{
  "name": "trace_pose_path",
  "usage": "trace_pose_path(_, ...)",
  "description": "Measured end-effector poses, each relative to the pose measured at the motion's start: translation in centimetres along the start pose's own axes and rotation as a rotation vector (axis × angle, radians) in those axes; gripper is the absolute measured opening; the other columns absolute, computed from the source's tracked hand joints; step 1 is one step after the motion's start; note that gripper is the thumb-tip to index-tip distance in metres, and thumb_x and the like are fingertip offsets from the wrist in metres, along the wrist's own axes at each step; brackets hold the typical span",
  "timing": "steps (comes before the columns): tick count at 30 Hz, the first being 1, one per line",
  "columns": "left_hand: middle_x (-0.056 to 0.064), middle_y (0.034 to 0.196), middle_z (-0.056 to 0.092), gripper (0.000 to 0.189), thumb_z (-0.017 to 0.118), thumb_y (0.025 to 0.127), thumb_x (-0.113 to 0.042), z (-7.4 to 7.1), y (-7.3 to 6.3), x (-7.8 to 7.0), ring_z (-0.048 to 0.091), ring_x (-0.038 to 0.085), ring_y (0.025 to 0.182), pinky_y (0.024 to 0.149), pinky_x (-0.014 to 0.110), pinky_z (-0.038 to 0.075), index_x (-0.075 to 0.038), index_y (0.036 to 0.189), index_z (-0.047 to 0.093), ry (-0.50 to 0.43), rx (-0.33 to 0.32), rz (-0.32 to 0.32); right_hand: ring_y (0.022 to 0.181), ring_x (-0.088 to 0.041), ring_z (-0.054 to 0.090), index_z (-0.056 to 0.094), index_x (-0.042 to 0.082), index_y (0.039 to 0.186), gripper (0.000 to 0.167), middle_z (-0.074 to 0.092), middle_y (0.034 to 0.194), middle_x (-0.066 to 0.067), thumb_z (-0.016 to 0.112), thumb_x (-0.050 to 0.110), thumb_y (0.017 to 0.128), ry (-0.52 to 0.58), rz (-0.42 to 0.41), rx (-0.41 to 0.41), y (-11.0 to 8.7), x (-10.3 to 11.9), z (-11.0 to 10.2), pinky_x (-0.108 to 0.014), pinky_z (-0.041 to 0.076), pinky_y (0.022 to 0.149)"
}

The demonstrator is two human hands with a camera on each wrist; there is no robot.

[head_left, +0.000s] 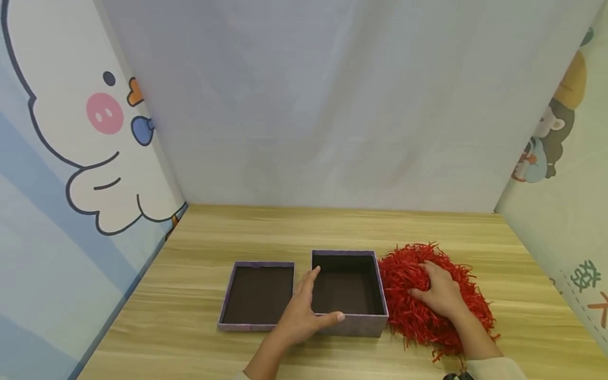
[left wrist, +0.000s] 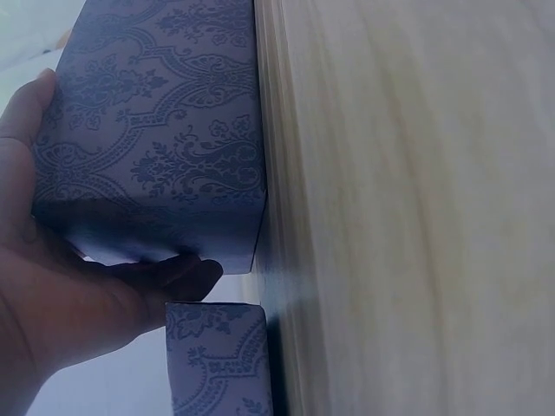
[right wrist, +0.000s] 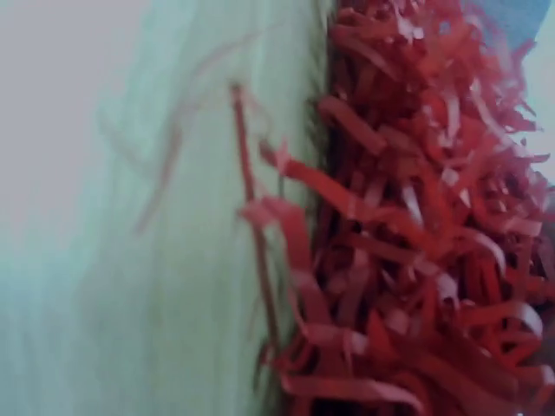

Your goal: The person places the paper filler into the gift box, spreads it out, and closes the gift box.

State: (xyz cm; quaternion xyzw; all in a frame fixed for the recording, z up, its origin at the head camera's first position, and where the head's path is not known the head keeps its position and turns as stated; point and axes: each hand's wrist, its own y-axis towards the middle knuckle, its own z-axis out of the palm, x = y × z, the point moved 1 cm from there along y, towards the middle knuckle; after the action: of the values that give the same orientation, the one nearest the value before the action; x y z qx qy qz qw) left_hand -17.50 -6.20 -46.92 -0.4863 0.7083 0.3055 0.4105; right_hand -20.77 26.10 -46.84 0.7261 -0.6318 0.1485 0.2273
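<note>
On the pale wood-grained table (head_left: pixel 190 274), just left of the heap of crinkled red paper shreds (head_left: pixel 423 330), we see a deep, square-cornered box covered in purple-grey patterned paper with a dark lining (head_left: pixel 356 325). Just beside its other side lies a shallow tray of matching covering and dark inside (head_left: pixel 258 295), apart from the box by a narrow gap.

The left hand (head_left: pixel 301 314) spans the box's near left corner: we see its thumb spread away from the fingers, thumb on the front wall and fingers along the left wall in that gap. The right hand (head_left: pixel 439 293) rests on the shreds, thumb and forefinger apart; we cannot tell whether its hidden fingers pinch any strands.

To handle this well, we judge it best to brace the box lightly, without bending its walls or nudging the tray. With the right hand, we would sink the fingertips deep under the shreds before closing them, since a shallow grasp would likely shed strands. We also mind the stray strips on the table by the heap, which could easily trail
</note>
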Motion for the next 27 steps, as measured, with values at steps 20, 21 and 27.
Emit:
trace_pose_path(20,0.015,0.153,0.008,0.103,0.073,0.073,-0.052,0.1,0.0,0.0,0.021,0.048,0.13,0.092,0.067,0.028,-0.022,0.15,0.012,-0.007,0.005,-0.007,0.117,-0.043,0.044,0.058,-0.004,0.12,0.041,0.045,0.133,-0.025,0.067,0.009,0.082,0.29,0.011,-0.343,-1.1,2.0,-5.2,-0.053,0.035,0.091)
trace_pose_path(21,0.015,0.153,0.008,0.103,0.074,0.074,-0.052,0.1,0.0,-0.1,0.021,0.049,0.13,0.092,0.067,0.028,-0.021,0.15,0.012,-0.006,0.006,-0.006,0.112,-0.035,0.051,0.057,-0.003,0.121,0.04,0.051,0.128,-0.022,0.066,0.01,0.084,0.315,0.045,-0.346,-1.2,2.1,-5.5,-0.044,0.042,0.088)
trace_pose_path(27,0.016,0.153,0.007,0.103,0.073,0.074,-0.051,0.1,0.0,-0.1,0.02,0.047,0.131,0.093,0.067,0.027,-0.021,0.15,0.011,-0.007,0.002,0.001,0.074,-0.001,0.052,0.058,0.004,0.102,0.013,0.058,0.085,0.014,0.057,0.006,0.09,0.48,0.126,-0.421,-1.2,2.7,-6.6,-0.014,0.043,0.062)
